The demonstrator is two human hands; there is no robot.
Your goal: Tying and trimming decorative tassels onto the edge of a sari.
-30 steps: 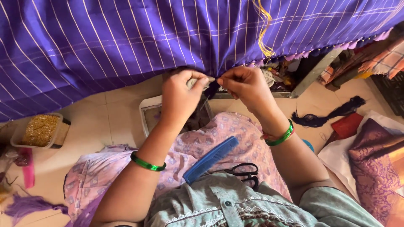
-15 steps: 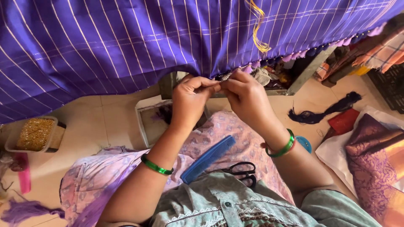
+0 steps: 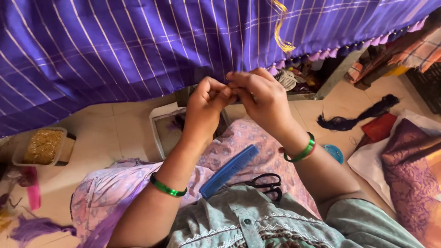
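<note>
I see my left hand (image 3: 206,102) and right hand (image 3: 260,94) pinched together on threads at the purple cloth (image 3: 138,41) hem, tassels (image 3: 349,48) finished rightward, bare edge leftward.

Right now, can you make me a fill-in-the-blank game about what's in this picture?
1. Both hands, the left hand and the right hand, pinch the edge of the striped ____ cloth.
2. Each wrist wears a ____ bangle.
3. On the lap, beside the black scissors, lies a blue ____.
4. The tray on the floor holds ____-coloured bits.

Missing words: purple; green; comb; gold
</note>
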